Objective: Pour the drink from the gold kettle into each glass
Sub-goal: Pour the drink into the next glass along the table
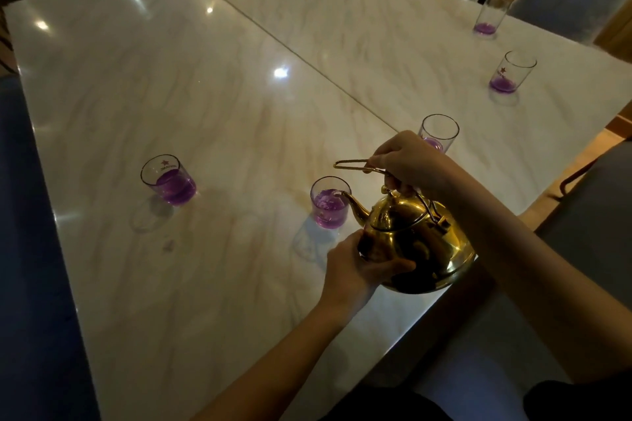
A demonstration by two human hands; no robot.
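Between the hands: gold kettle (pixel 415 243), held off the marble surface (pixel 205 96), tilted, spout tip over the rim of the nearest glass (pixel 330 202).

Right hand (pixel 407 162): closed on the wire handle (pixel 352 165) above the lid. Left hand (pixel 359 263): cupped against the kettle's lower body, grasping it from the spout side.

Nearest glass: just ahead of the left hand, partly filled with purple drink, surface disturbed; pouring is judged to be in progress here.

Other glasses: one (pixel 169 180) well to the left of the left hand, partly filled; one (pixel 438 133) just behind the right hand, a little purple at the bottom; two (pixel 513 73) (pixel 489 17) far beyond the right hand, a thin layer of purple in each.

Risks, judged:
- Overfilling, if the tilt is held too long.
- Drink spilled onto the surface, if the spout drifts off the rim.
- Glass behind the right hand knocked by the knuckles or handle when the kettle is raised.
- Slipping of the polished body in the left palm.
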